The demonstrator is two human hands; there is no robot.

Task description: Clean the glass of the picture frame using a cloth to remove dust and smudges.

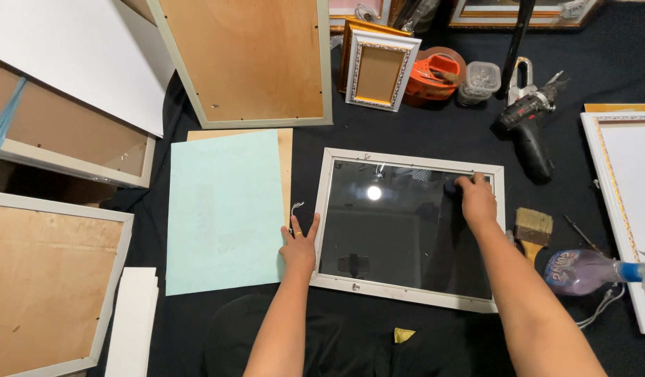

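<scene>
**Both hands on the glazed frame**

I see the black cloth-covered work surface [420,132] under everything, and at its middle the white-painted rectangular picture frame with its dark glass pane [406,230], lying flat between my two arms. My left hand [299,246] rests open and flat, fingers spread, on the frame's left rail, gripping nothing. Just outside that hand lies a pale mint-green sheet of paper [223,209] over a thin plywood backing board [285,164], touching the frame's edge or nearly so.

My right hand [477,200] is curled over a small dark pad or cloth [451,187] pressed against the glass near the frame's far right corner; I think the fingers are closed on it, though the dark glass makes that hard to judge.

Beyond the right hand lies a black cordless drill [528,129]. Nearer me than that hand sit a purple plastic spray bottle [588,272] and a wooden-handled flat paintbrush [532,230].
</scene>
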